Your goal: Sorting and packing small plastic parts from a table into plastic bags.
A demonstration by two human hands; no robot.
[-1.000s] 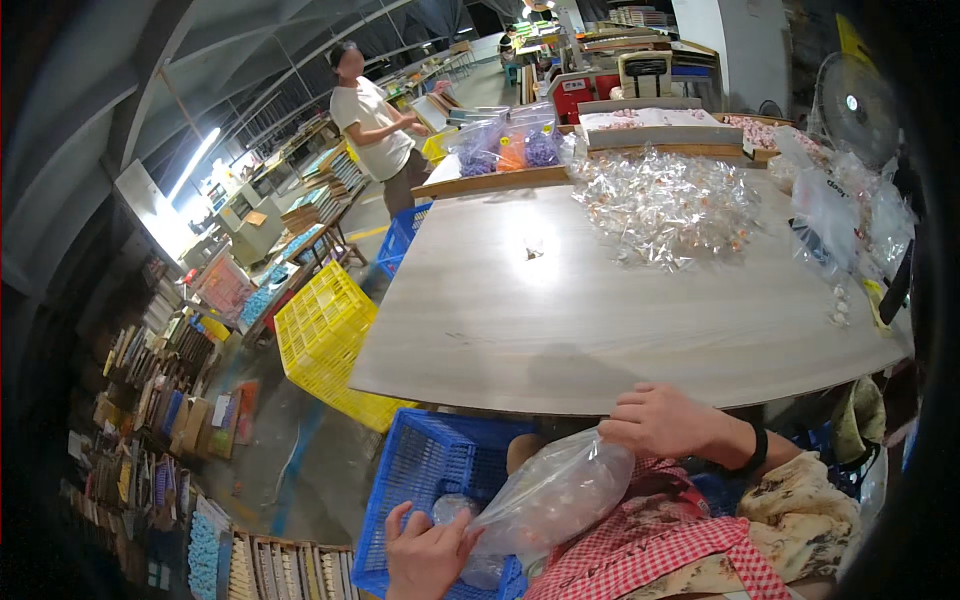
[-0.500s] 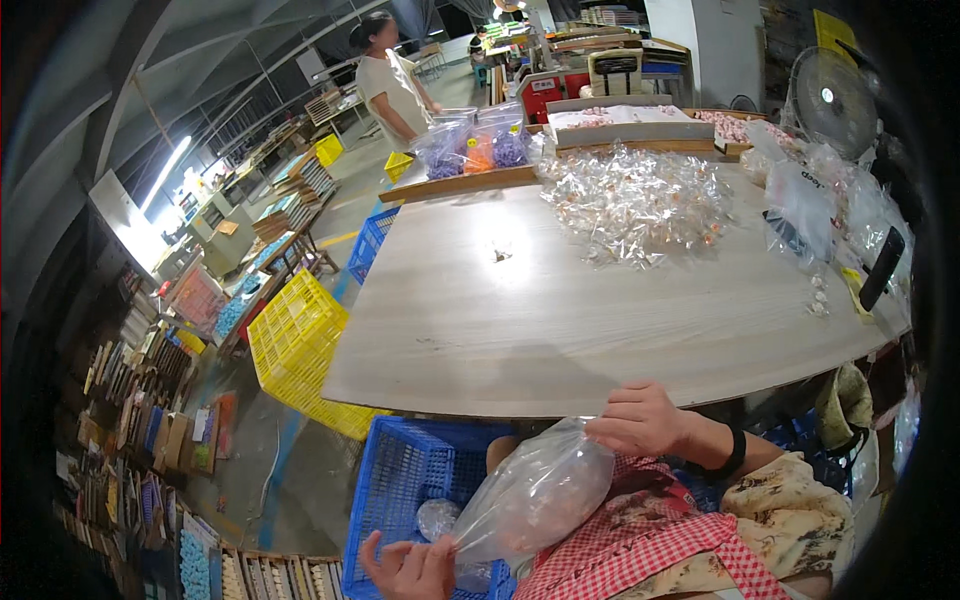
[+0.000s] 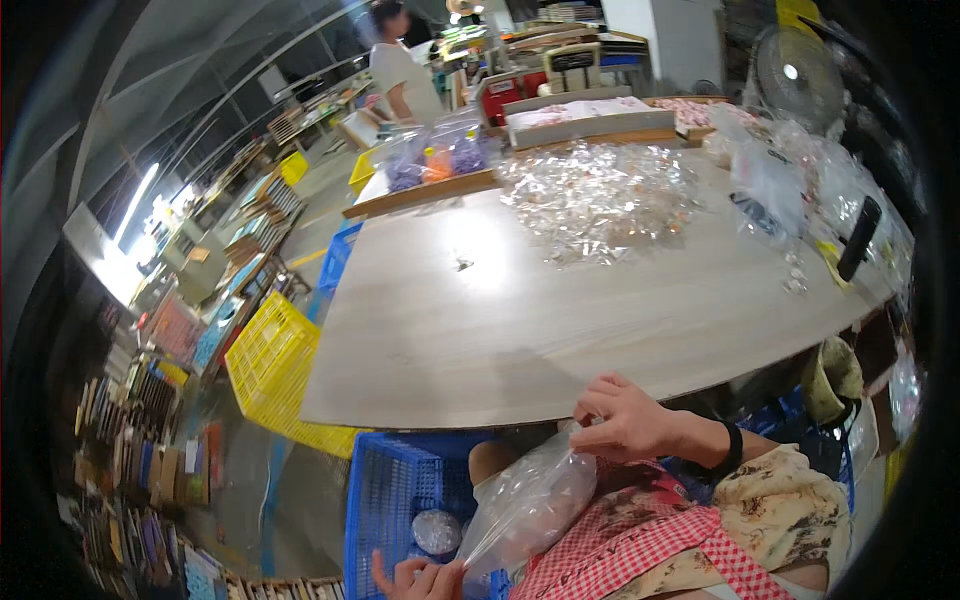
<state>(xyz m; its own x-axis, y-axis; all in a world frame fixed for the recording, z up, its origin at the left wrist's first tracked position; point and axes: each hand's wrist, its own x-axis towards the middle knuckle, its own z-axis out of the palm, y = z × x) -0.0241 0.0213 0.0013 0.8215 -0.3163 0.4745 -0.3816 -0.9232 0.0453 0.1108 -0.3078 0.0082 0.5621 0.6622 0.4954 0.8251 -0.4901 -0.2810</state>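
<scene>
A clear plastic bag (image 3: 530,500) with small pinkish pieces in it is stretched over my lap, before my checked apron. My right hand (image 3: 622,418) pinches its upper right end, close to the table's near edge. Low in the picture, my left hand (image 3: 425,580) grips the opposite corner, partly cut off by the lower edge. Beside the bag stands a blue plastic crate (image 3: 385,500), in which a filled clear bag (image 3: 437,531) lies. What else sits in the crate is hidden behind the bag and my left hand.
On the table (image 3: 420,350) lies a heap of small clear packets (image 3: 600,200). Purple and orange bags (image 3: 435,160) rest on a tray at the far left. Plastic bags (image 3: 770,185) and a fan (image 3: 798,75) are at right. A yellow crate (image 3: 275,360) stands left; a person (image 3: 405,80) stands beyond.
Both hands and the bag have shifted slightly left, my left hand also lower. The whole view has moved a little, with the table and heap now further left.
</scene>
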